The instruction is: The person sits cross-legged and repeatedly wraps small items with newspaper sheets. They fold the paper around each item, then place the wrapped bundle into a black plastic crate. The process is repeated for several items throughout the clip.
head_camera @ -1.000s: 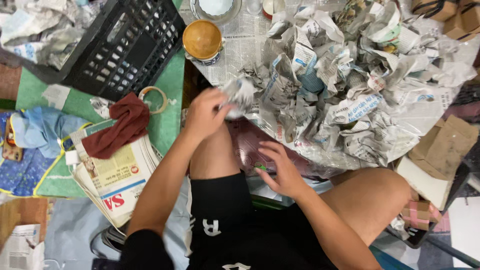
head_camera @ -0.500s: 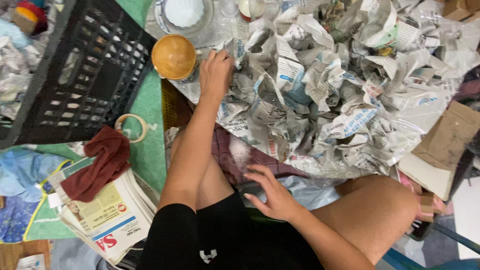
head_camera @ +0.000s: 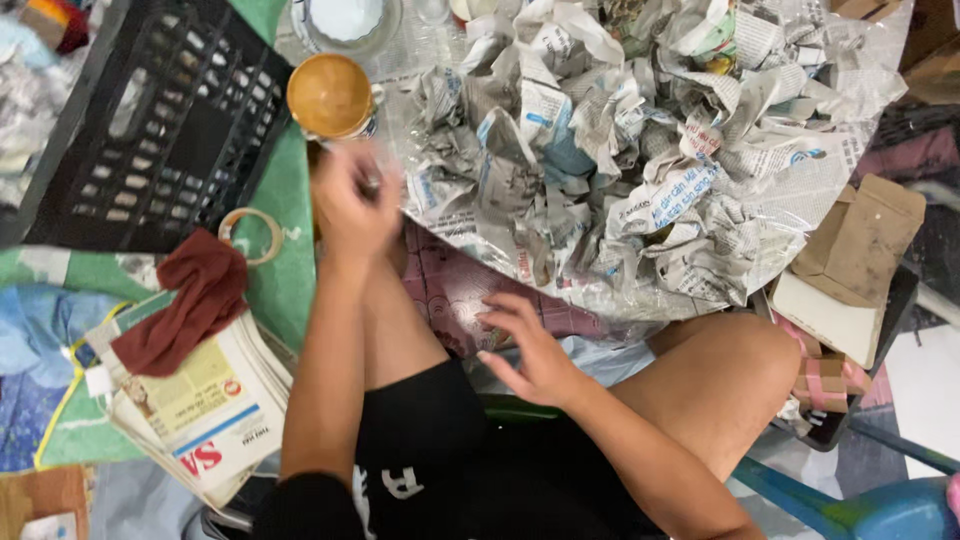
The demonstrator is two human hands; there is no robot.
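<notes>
My left hand [head_camera: 350,200] is blurred with motion just below a jar with an orange-brown lid [head_camera: 330,95], at the left edge of a big pile of crumpled newspaper [head_camera: 620,150]. Its fingers are curled, and I cannot make out whether anything is between them. My right hand [head_camera: 530,350] hovers over my lap with its fingers spread and nothing in it, above a maroon patterned cloth [head_camera: 450,285]. The newspaper pile lies on a clear plastic sheet [head_camera: 820,190].
A black plastic crate [head_camera: 150,130] stands at the left. Below it lie a tape roll [head_camera: 252,235], a dark red rag [head_camera: 190,300] and a stack of flat newspapers [head_camera: 200,410]. Cardboard pieces [head_camera: 850,260] lie at the right. A glass jar [head_camera: 345,20] stands behind the lidded jar.
My left hand reached up to the edge of the paper pile beside the jar and has now drawn back toward me. My right hand stayed over my lap.
</notes>
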